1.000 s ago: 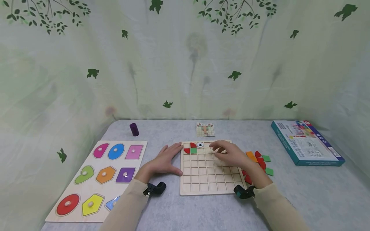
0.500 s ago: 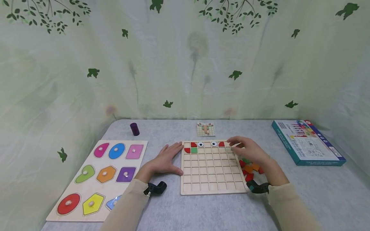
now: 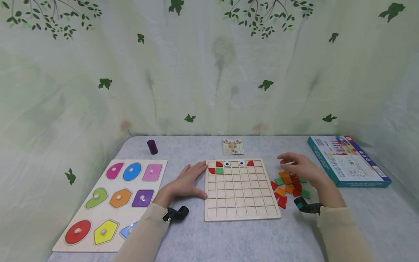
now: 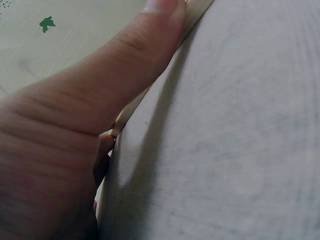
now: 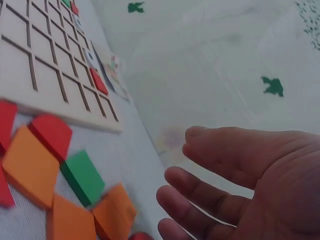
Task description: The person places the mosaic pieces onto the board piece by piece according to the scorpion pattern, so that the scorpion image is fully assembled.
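In the head view a wooden grid board [image 3: 240, 202] lies mid-table. Its top row holds two round eye tiles [image 3: 242, 163] and red quarter-circle tiles [image 3: 250, 163]; another red one and a green square tile [image 3: 219, 170] sit below at the left. My left hand [image 3: 184, 185] rests against the board's left edge, fingers extended; in the left wrist view the thumb [image 4: 125, 65] touches that edge. Over a loose pile of orange, green and red tiles [image 3: 289, 189] hovers my right hand [image 3: 304, 170], fingers loosely bent. The right wrist view shows nothing held between them.
Left of the board lies a knobbed shape puzzle [image 3: 126, 182]. A dark purple cylinder [image 3: 152, 147] and a small picture card [image 3: 233, 147] are at the back. A teal-edged box [image 3: 350, 163] lies at the right. A printed curtain [image 3: 209, 72] hangs behind.
My right hand has moved right, from above the board to above the loose tiles, uncovering the right eye tile and the red tile beside it. The left hand has stayed put.
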A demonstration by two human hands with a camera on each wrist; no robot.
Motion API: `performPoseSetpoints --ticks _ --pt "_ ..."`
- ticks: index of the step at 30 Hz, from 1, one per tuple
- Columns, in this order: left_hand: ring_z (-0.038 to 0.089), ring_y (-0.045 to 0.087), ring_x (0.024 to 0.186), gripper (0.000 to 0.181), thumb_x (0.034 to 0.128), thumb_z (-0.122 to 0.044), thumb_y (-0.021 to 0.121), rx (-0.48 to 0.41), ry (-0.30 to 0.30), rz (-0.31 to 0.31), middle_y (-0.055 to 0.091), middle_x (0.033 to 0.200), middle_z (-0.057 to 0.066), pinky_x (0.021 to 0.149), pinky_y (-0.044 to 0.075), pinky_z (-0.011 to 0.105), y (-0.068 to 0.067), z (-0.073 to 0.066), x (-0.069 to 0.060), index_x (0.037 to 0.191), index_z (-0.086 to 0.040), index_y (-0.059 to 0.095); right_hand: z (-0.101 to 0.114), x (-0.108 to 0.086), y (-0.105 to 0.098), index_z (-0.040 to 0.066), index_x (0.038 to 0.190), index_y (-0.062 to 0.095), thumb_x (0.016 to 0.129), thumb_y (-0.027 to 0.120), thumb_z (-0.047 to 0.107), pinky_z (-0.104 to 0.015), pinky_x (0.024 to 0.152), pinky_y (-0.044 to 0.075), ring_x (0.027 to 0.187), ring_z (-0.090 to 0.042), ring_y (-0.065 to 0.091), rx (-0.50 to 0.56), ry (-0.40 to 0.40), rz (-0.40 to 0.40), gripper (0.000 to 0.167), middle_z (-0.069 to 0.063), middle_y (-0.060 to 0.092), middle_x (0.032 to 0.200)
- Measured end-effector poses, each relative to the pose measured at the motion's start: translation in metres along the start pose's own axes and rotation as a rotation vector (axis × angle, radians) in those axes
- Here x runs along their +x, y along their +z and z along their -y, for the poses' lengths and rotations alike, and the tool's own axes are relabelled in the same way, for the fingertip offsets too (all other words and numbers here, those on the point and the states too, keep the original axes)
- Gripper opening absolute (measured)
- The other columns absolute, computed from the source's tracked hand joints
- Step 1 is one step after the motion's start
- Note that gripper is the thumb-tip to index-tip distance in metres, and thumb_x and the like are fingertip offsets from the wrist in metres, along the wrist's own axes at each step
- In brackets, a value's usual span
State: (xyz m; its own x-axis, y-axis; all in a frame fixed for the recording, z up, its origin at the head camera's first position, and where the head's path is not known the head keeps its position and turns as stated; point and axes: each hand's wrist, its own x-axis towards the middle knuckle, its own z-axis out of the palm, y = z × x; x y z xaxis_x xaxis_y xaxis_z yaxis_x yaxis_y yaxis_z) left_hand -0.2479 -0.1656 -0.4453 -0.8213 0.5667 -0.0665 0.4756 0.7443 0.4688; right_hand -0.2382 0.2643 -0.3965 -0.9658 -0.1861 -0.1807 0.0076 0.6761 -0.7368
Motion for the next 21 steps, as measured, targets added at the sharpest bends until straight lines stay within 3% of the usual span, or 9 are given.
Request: performPoseSetpoints --ticks 11,21 --pt "0.027 0.012 0.158 0.118 0.0716 -0.06 0.082 0.008 -0.012 0.004 0.017 0.169 0.006 0.128 0.002 0.053 0.002 0.003 0.0 0.16 -0.011 0.022 -0.033 0.002 -0.013 0.008 0.141 0.055 0.098 0.063 0.031 -0.044 0.093 0.054 0.12 -0.036 0.053 -0.02 0.05 0.017 0.049 -0.025 0.054 0.14" --pt "0.025 0.012 0.158 0.116 0.0727 -0.06 0.081 0.017 -0.011 0.006 0.017 0.169 0.005 0.128 0.001 0.052 0.003 0.006 0.001 0.16 -0.012 0.022 -0.043 -0.002 -0.014 0.006 0.139 0.056 0.094 0.068 0.027 -0.046 0.092 0.055 0.121 -0.04 0.05 -0.034 0.114 0.018 0.051 -0.027 0.054 0.137"
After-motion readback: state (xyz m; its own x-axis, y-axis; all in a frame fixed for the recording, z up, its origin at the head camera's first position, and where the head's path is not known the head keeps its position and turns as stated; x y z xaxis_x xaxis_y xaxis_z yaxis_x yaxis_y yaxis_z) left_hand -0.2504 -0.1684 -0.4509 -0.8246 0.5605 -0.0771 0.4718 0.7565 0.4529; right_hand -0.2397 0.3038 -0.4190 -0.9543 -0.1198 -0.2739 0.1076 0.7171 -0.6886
